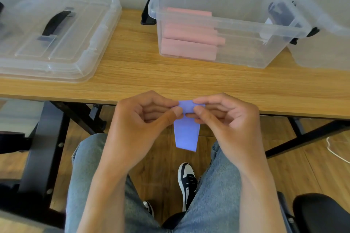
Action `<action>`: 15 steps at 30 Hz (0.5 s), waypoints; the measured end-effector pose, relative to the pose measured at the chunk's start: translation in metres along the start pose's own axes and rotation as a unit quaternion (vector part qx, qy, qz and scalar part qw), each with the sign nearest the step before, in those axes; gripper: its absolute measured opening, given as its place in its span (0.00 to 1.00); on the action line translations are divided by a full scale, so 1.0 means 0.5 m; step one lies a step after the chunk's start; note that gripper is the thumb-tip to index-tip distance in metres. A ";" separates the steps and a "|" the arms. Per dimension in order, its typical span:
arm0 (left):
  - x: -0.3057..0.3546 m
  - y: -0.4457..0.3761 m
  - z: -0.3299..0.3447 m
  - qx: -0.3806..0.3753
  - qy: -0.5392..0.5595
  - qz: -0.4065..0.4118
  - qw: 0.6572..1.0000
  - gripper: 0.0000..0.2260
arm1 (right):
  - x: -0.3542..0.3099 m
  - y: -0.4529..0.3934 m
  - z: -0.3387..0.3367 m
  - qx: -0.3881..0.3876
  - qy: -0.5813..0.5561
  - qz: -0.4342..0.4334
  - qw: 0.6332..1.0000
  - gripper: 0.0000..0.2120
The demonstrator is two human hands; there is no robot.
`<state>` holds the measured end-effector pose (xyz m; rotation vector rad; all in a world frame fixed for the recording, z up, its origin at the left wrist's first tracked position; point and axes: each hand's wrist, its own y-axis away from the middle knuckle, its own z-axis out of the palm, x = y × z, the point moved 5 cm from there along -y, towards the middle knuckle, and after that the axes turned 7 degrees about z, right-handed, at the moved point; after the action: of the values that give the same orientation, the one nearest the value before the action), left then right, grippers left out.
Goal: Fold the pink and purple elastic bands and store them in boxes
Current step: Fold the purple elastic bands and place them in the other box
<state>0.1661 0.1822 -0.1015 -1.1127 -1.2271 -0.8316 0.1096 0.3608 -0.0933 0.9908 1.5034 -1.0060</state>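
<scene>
- I see the left hand [140, 117] and the right hand [223, 117] brought together just in front of the near edge of the counter [132, 73], above the lap; each pinches the top of the purple elastic band [186, 134] between thumb and curled fingers.
- The band sits between the two hands: its upper end passes over the fingertips as a short flat fold, and the free length hangs straight down below them, clear of the counter and the knees. I judge this hold lets gravity keep the strip flat while the fold is set.
- Both hands are narrow and closed on the band; neither is free.
- The open clear box [227, 30] stands on the far right of the counter, well apart from the hands. Folded pink bands [189, 47] lie stacked at its left end, so I judge the pink share is largely stored and the right end is left for more.
- A second clear box [325, 43] stands just beside it at the right edge; I cannot tell its contents.
- The clear lid [56, 36] with a black handle lies flat on the left, probably set aside to keep the box mouth open.
- I judge the present step to be folding the purple band, storing to follow.
</scene>
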 end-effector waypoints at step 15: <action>-0.015 -0.003 0.001 -0.046 -0.092 -0.017 0.995 0.04 | 0.014 0.000 -0.001 0.004 0.090 0.001 0.996 0.08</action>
<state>0.1633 0.1817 -0.1086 -1.2682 -1.3739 -0.8314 0.1085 0.3618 -0.1003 1.1109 1.6461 -0.9425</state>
